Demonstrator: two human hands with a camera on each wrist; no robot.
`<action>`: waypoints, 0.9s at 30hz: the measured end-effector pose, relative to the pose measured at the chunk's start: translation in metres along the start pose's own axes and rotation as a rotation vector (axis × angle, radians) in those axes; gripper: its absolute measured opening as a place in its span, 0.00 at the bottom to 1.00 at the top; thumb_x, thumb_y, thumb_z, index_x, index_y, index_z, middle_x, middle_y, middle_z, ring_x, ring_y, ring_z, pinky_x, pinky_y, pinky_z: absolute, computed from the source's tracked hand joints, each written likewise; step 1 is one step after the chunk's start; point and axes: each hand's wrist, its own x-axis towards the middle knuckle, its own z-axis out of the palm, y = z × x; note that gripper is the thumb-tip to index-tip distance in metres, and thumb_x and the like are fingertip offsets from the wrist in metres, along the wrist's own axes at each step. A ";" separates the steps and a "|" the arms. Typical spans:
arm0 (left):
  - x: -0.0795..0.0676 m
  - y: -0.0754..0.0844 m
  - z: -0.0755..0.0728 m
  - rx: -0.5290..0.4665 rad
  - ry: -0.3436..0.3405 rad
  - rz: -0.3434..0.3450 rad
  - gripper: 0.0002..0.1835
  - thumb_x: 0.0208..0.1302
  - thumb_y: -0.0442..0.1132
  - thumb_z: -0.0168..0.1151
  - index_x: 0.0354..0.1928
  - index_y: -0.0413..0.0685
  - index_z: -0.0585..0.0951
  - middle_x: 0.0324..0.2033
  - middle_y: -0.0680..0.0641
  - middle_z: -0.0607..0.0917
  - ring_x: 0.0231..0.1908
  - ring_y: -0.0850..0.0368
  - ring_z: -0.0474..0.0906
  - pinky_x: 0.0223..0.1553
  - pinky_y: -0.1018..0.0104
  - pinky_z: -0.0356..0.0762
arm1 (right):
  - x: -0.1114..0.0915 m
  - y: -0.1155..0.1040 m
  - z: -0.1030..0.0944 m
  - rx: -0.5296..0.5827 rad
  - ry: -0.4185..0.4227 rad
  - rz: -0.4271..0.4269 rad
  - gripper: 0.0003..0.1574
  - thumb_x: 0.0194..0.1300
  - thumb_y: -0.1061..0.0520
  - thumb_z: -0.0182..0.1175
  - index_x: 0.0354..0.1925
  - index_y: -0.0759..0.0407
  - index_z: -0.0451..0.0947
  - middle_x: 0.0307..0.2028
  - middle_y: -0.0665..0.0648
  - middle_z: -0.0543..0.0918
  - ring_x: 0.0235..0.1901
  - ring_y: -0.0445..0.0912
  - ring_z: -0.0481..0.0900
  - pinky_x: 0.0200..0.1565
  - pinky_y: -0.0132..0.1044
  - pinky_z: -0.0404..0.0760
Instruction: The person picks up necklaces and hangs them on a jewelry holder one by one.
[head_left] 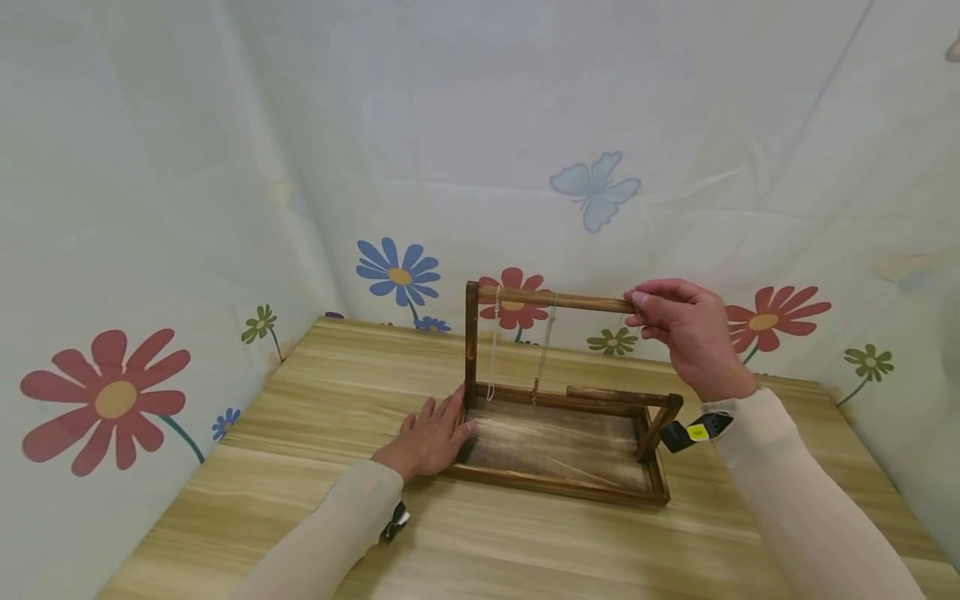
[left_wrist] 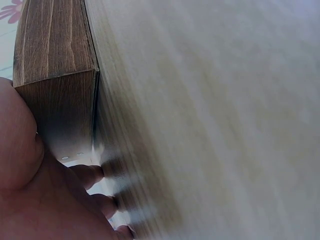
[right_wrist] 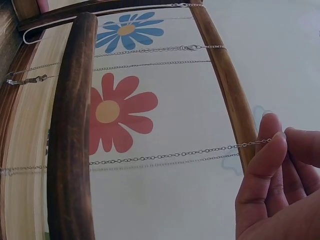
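Note:
A dark wooden jewelry stand point(head_left: 566, 493) has a shallow tray base and a raised top bar point(head_left: 585, 301). At that bar's free right end, my right hand point(head_left: 690, 333) pinches a thin silver chain necklace point(right_wrist: 165, 155) between thumb and fingertips; its strands hang down past the bar. Two more necklaces hang from the bar: a plain silver one point(head_left: 492, 350) near the left post and one with a small pendant point(head_left: 536, 387) beside it. My left hand point(head_left: 429, 437) rests against the tray's left end, fingers extended, touching the table and the wood.
A lower, shorter bar point(head_left: 618, 397) sits on a slanted post at the stand's right. The stand stands on a wood-grain table point(head_left: 322, 392). Behind it hangs a pale cloth backdrop point(head_left: 480, 125) printed with flowers and a butterfly.

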 end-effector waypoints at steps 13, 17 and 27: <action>0.002 -0.001 0.000 0.003 -0.003 0.006 0.39 0.82 0.64 0.37 0.85 0.66 0.38 0.84 0.47 0.52 0.83 0.33 0.40 0.79 0.29 0.38 | -0.002 0.007 0.011 -0.103 -0.020 -0.027 0.12 0.69 0.59 0.69 0.48 0.63 0.84 0.36 0.49 0.92 0.31 0.41 0.91 0.32 0.30 0.86; 0.004 -0.002 0.001 0.009 -0.005 0.005 0.39 0.82 0.64 0.37 0.85 0.65 0.38 0.84 0.47 0.52 0.83 0.34 0.40 0.79 0.29 0.37 | -0.005 0.011 0.012 -0.149 -0.012 -0.061 0.16 0.69 0.59 0.69 0.51 0.67 0.81 0.38 0.47 0.92 0.31 0.40 0.91 0.33 0.29 0.86; 0.000 0.001 -0.002 0.015 -0.018 0.005 0.39 0.82 0.63 0.37 0.85 0.64 0.38 0.84 0.46 0.51 0.83 0.34 0.40 0.79 0.29 0.38 | -0.012 0.023 0.020 -0.474 0.057 -0.198 0.16 0.71 0.61 0.67 0.56 0.62 0.82 0.43 0.40 0.89 0.33 0.38 0.90 0.35 0.30 0.86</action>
